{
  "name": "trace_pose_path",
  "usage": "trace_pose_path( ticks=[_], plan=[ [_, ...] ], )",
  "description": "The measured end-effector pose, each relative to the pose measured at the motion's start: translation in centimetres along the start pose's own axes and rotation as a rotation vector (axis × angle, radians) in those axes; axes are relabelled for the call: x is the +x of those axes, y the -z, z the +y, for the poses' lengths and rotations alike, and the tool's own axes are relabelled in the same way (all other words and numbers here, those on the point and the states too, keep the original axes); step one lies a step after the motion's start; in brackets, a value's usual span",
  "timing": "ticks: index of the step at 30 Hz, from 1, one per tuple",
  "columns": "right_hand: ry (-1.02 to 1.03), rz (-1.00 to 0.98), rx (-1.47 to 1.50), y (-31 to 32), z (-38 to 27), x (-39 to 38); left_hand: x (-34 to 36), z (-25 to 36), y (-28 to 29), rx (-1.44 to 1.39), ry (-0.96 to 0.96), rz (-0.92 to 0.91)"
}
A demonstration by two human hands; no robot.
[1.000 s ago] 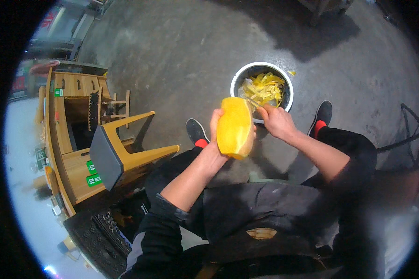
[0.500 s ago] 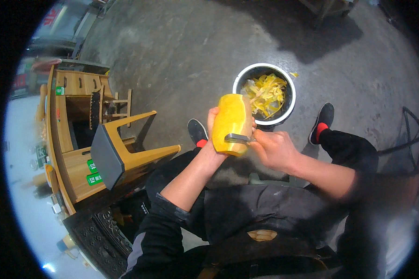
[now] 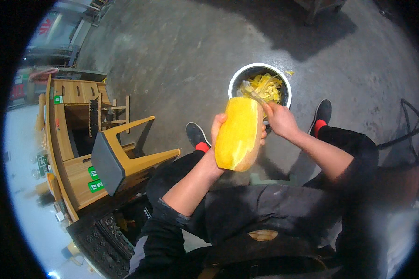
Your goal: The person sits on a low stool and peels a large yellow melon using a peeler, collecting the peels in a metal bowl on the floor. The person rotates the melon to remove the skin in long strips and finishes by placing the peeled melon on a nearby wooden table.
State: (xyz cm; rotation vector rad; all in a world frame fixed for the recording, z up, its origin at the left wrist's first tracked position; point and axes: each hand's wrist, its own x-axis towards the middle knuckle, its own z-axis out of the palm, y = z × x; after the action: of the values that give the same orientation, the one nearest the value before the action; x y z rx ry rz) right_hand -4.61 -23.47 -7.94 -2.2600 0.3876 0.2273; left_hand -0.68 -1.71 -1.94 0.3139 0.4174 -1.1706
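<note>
A large oblong yellow vegetable (image 3: 236,135), mostly peeled with a paler strip along its right side, rests upright-lengthwise in my left hand (image 3: 219,128), whose fingers wrap round it. My right hand (image 3: 282,122) is closed on a slim peeler (image 3: 257,96) at the far right end of the vegetable; the tool's head is partly hard to make out. Just beyond both hands a white-rimmed bucket (image 3: 260,66) holds yellow peelings (image 3: 264,83), its near part hidden by the vegetable and my right hand.
At left lie a tipped yellow stool (image 3: 108,158), a wooden cabinet (image 3: 77,90) and a dark ornate panel (image 3: 100,237). My feet (image 3: 323,111) flank the bucket on the concrete floor. A dark metal frame (image 3: 405,121) is at right, furniture legs (image 3: 312,14) beyond.
Since half a second ago my right hand and peeler have moved away from me, from the vegetable's near part to its far end. The vegetable and left hand have shifted slightly toward me.
</note>
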Motion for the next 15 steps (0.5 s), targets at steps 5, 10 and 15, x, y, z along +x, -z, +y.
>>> trace_pose_path(
  ticks=[5,10,15],
  plan=[
    [-0.145,-0.121,0.077,-1.3,1.7,1.4,0.6,1.1,1.9,-0.064,-0.005,-0.059],
    [0.028,0.009,0.18,0.1,-2.4,-1.7,0.9,1.7,4.8,-0.109,-0.015,-0.034],
    [0.49,-0.04,0.095,2.4,-5.9,-6.0,0.8,2.2,5.4,-0.124,-0.131,-0.013]
  ],
)
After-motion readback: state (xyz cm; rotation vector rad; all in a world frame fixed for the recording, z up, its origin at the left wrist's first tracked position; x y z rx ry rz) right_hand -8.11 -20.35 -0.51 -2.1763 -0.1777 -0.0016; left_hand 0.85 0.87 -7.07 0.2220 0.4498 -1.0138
